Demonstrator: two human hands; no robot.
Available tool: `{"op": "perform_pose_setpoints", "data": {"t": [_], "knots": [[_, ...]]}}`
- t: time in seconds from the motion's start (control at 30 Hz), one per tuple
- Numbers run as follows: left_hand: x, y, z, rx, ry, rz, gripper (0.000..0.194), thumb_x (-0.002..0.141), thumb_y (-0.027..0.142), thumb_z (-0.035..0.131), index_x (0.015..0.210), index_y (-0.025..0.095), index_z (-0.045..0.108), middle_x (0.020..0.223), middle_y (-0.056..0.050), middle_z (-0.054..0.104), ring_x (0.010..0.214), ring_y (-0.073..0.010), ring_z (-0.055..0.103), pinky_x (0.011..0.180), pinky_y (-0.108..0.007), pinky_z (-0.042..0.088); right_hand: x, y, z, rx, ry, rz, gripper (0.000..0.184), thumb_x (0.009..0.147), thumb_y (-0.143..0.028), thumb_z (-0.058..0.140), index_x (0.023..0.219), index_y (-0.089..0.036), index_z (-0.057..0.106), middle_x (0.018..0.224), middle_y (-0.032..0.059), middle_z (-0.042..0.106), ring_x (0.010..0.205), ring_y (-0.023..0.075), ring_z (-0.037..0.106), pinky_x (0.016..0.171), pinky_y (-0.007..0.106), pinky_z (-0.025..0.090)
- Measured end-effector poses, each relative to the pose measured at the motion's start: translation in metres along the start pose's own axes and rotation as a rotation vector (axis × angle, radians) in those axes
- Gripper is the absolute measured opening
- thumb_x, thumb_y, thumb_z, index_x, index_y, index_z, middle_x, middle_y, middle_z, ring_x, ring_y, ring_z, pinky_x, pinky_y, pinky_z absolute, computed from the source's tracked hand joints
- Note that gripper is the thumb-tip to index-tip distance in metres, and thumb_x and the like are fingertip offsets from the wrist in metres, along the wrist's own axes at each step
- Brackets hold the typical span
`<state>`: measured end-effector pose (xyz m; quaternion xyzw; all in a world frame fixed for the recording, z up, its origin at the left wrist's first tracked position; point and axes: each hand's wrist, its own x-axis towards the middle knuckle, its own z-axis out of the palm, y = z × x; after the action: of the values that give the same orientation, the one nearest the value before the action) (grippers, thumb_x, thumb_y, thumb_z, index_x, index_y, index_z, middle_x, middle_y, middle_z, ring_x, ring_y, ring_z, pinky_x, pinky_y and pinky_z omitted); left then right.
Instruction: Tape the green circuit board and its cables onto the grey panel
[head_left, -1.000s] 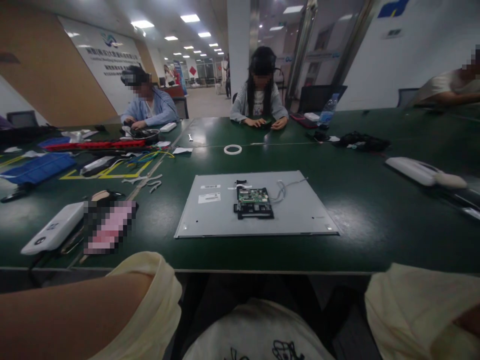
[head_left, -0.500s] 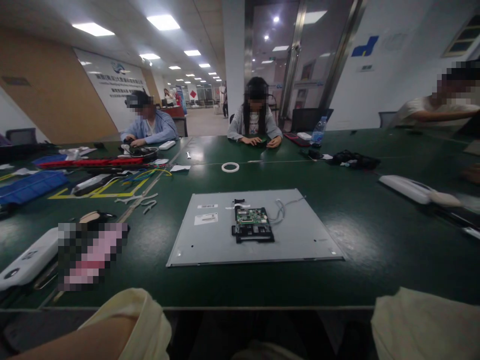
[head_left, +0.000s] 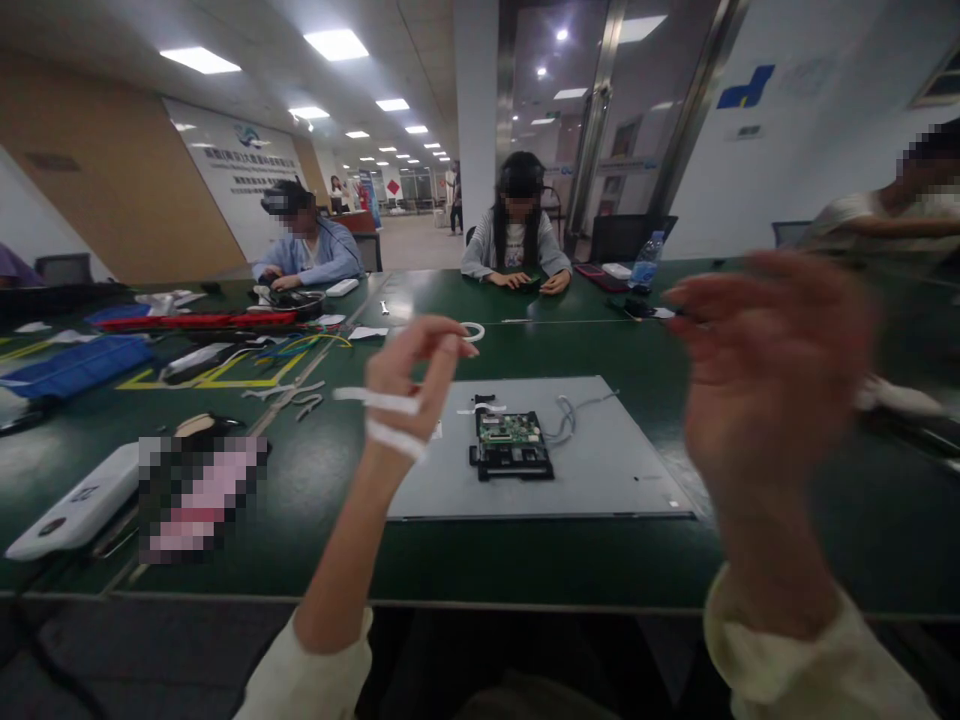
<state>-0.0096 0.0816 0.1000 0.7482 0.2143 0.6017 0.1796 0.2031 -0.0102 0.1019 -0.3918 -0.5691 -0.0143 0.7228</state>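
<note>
My left hand [head_left: 412, 385] is raised over the left side of a flat grey metal panel [head_left: 600, 470]. Its fingers are loosely bent and nothing shows in them. Two white strips [head_left: 394, 438] cross the back of this hand and wrist, one with a loose end sticking out leftward. On the panel's middle sits a green circuit board [head_left: 510, 430] in a black frame, with grey wires [head_left: 562, 420] beside it. My right hand [head_left: 772, 370] hangs in the air at the panel's right, its curled fingers smeared by motion. Neither hand touches the panel.
A white ring [head_left: 472, 331] lies behind the panel. At left are a white device [head_left: 75, 500], a blue tray [head_left: 79, 365], cable pieces [head_left: 289, 395] and a red strip [head_left: 199, 321]. A bottle [head_left: 646, 260] stands at the far side. Other people sit around the green table [head_left: 555, 565].
Both my hands have come up into view from below the table edge and now hang above it. The view has shifted slightly. The panel and board still lie in place.
</note>
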Motion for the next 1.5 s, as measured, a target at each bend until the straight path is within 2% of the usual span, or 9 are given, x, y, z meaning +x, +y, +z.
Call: {"op": "perform_pose_setpoints", "data": {"t": [0.07,0.17,0.3,0.53,0.67,0.97,1.17,1.33,1.5], "knots": [[-0.012,-0.037,0.038,0.156,-0.327,-0.107,0.011,0.082,0.015,0.051,0.086,0.016,0.061,0.075,-0.001,0.065,0.068,-0.0121,0.061,0.064,-0.024,0.049,-0.013,0.037,0.017,0.031,-0.061,0.149,0.024,0.089,-0.026,0.048,0.112,-0.025,0.055,0.097,0.0015,0.064,0.090,0.0151,0.061,0.076,0.031,0.050],[-0.033,-0.090,0.086,0.408,-0.590,-0.131,0.012,0.079,0.012,0.051,0.082,0.015,0.062,0.075,-0.003,0.066,0.072,-0.0156,0.061,0.069,-0.027,0.047,-0.040,0.105,0.040,-0.069,-0.240,0.372,0.027,0.086,-0.027,0.047,0.111,-0.020,0.055,0.097,0.0050,0.066,0.089,0.0154,0.062,0.078,0.032,0.049],[-0.056,-0.118,0.107,0.580,-0.668,-0.092,0.017,0.084,0.014,0.044,0.086,0.015,0.062,0.084,-0.006,0.065,0.082,-0.0186,0.060,0.077,-0.030,0.045,-0.067,0.153,0.048,-0.294,-0.380,0.418,0.028,0.083,-0.025,0.047,0.108,-0.019,0.058,0.098,0.0061,0.066,0.090,0.0157,0.062,0.079,0.031,0.048],[-0.067,-0.106,0.105,0.688,-0.696,-0.125,0.015,0.085,0.016,0.047,0.090,0.017,0.061,0.093,-0.007,0.062,0.092,-0.0211,0.056,0.081,-0.032,0.042,-0.071,0.143,0.047,-0.419,-0.505,0.357,0.024,0.085,-0.030,0.043,0.089,-0.019,0.064,0.094,0.0059,0.067,0.082,0.0154,0.061,0.071,0.027,0.047],[-0.062,-0.103,0.109,0.717,-0.648,-0.181,0.015,0.086,0.018,0.047,0.090,0.017,0.061,0.098,-0.007,0.060,0.097,-0.0218,0.053,0.081,-0.032,0.042,-0.068,0.136,0.047,-0.520,-0.426,0.338,0.031,0.087,-0.040,0.041,0.080,-0.018,0.062,0.084,0.0063,0.066,0.071,0.0148,0.059,0.064,0.025,0.043],[-0.062,-0.103,0.108,0.803,-0.659,-0.190,0.015,0.085,0.028,0.049,0.091,0.019,0.060,0.101,-0.007,0.058,0.100,-0.0244,0.049,0.081,-0.036,0.038,-0.075,0.116,0.047,-0.206,-0.618,0.473,0.024,0.079,-0.034,0.055,0.096,-0.018,0.058,0.065,-0.0014,0.063,0.058,0.0122,0.056,0.057,0.023,0.040],[-0.063,-0.108,0.105,0.843,-0.584,-0.192,0.017,0.087,0.023,0.045,0.093,0.018,0.061,0.106,-0.008,0.058,0.105,-0.0246,0.048,0.087,-0.038,0.036,-0.072,0.122,0.030,-0.074,-0.449,0.544,0.022,0.076,-0.034,0.056,0.089,-0.017,0.058,0.061,-0.0026,0.055,0.055,0.0101,0.050,0.053,0.022,0.038],[-0.058,-0.121,0.097,0.793,-0.476,-0.330,0.017,0.086,0.021,0.046,0.093,0.020,0.061,0.104,-0.006,0.060,0.101,-0.0227,0.050,0.083,-0.035,0.039,-0.069,0.136,-0.003,-0.121,-0.184,0.707,0.027,0.069,-0.037,0.059,0.086,-0.016,0.059,0.064,-0.0014,0.056,0.057,0.0100,0.051,0.053,0.022,0.041],[-0.058,-0.119,0.097,0.685,-0.456,-0.306,0.021,0.087,0.018,0.044,0.100,0.020,0.060,0.105,-0.006,0.060,0.100,-0.0209,0.052,0.084,-0.033,0.041,-0.072,0.139,-0.018,-0.172,-0.178,0.848,0.031,0.067,-0.041,0.061,0.086,-0.016,0.061,0.066,0.0007,0.059,0.058,0.0097,0.051,0.053,0.021,0.040]]}}
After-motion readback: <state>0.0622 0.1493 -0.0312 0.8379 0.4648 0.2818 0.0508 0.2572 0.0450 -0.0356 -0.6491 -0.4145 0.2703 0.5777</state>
